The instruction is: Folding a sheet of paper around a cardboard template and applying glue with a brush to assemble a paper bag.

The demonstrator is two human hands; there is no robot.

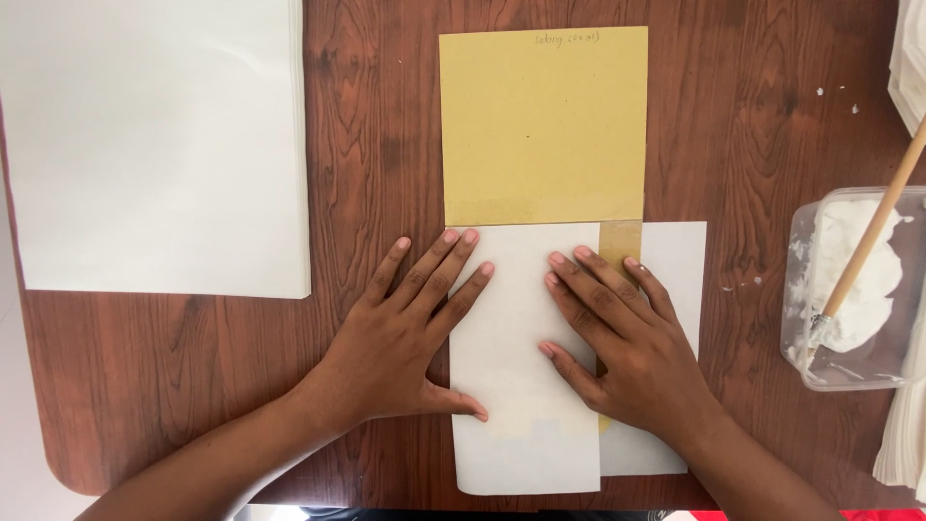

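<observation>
A white paper sheet point(521, 328) lies folded over the near part of a yellow-brown card point(543, 125) on the wooden table point(376, 145). A strip of the card point(620, 241) shows between the folded flap and the rest of the white sheet point(675, 260) at the right. My left hand point(410, 333) lies flat with fingers spread, its fingertips and thumb on the flap's left edge. My right hand point(627, 338) presses flat on the flap's right edge and the card strip. Neither hand holds anything.
A stack of large white sheets point(154, 145) covers the table's far left. At the right edge stands a clear plastic tub point(805, 280) of white paste with a wooden-handled brush point(873, 236) in it. More white paper point(907, 58) lies at the far right.
</observation>
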